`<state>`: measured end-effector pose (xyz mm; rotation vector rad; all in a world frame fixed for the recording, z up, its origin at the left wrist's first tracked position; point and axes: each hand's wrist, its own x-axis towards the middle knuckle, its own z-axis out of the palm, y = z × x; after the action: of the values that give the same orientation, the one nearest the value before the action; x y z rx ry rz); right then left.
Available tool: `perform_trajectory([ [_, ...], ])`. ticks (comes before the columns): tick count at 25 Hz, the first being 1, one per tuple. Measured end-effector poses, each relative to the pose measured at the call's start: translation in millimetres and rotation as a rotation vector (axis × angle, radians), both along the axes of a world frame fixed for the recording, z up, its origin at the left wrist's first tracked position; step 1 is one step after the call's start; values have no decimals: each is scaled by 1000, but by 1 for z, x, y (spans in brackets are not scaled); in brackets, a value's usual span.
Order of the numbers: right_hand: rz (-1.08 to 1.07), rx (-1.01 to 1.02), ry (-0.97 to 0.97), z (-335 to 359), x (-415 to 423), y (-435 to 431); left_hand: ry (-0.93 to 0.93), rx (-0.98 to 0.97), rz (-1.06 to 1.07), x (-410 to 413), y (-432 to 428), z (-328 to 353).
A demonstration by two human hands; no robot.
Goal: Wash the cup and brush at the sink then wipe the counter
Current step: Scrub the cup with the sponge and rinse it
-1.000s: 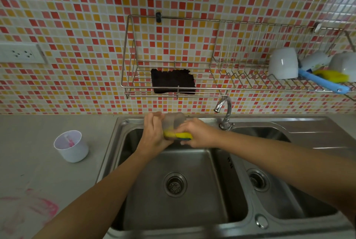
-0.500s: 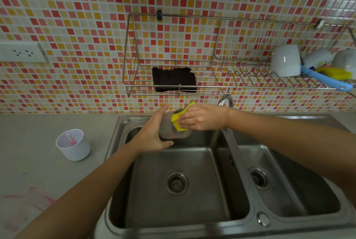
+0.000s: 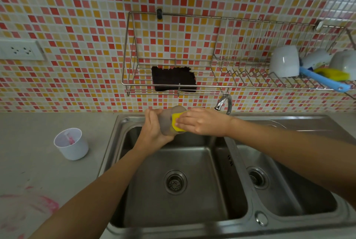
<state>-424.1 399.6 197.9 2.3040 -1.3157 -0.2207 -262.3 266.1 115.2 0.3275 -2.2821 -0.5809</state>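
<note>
A grey cup (image 3: 170, 123) is held over the left bowl of the sink (image 3: 123, 121), near the back edge. It is gripped by the left hand (image 3: 154, 131), with the fingers curled round it. A yellow sponge (image 3: 176, 123) is pressed on the side of the cup by the right hand (image 3: 204, 123). That hand's fingers are laid almost straight on top of the sponge. The tap (image 3: 223, 104) is just beside the right hand, and no water is seen coming out.

The cup could be dropped. If soap is on it, it is made slippery, and it could be popped out of the hand by a hard push from the sponge. The sponge could be lost too, since it is only pressed and not gripped. The tap could be bumped by the right hand, because it is so close.

A white cup (image 3: 71, 144) with something pink inside is seen on the counter (image 3: 38, 142), well apart from the sink. It could be forgotten. Whether the pink thing is the brush cannot be told. Pink marks (image 3: 46, 203) are seen on the counter, and they could be dried on hard if the wiping is put off too long.
</note>
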Motion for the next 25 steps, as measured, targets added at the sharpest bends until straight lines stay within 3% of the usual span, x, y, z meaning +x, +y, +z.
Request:
perform_trajectory([
  [2, -76, 10, -76, -7, 9, 0, -11, 44, 4, -1, 2, -2],
  [4, -175, 154, -181, -9, 19, 0, -25, 41, 24, 1, 5, -5],
  [6, -167, 217, -125, -4, 19, -3, -17, 49, 23, 1, 7, -5],
  [9, -30, 78, -10, -1, 5, -4, 60, 99, 28, -1, 13, -2],
  [12, 51, 76, 108, -4, -4, -11, 90, 179, 43, -1, 16, 4],
  [15, 164, 74, 261, 11, -8, -13, -90, 283, -83, 6, 7, 7],
  [19, 227, 133, 285, 23, -7, -8, -264, 384, -255, 11, -3, 16],
  [22, 140, 18, 194, 22, 4, -7, -253, 325, -207, 9, 0, 15],
  [25, -121, 41, -217, 6, 11, -7, -126, 280, -59, 7, 3, 11],
])
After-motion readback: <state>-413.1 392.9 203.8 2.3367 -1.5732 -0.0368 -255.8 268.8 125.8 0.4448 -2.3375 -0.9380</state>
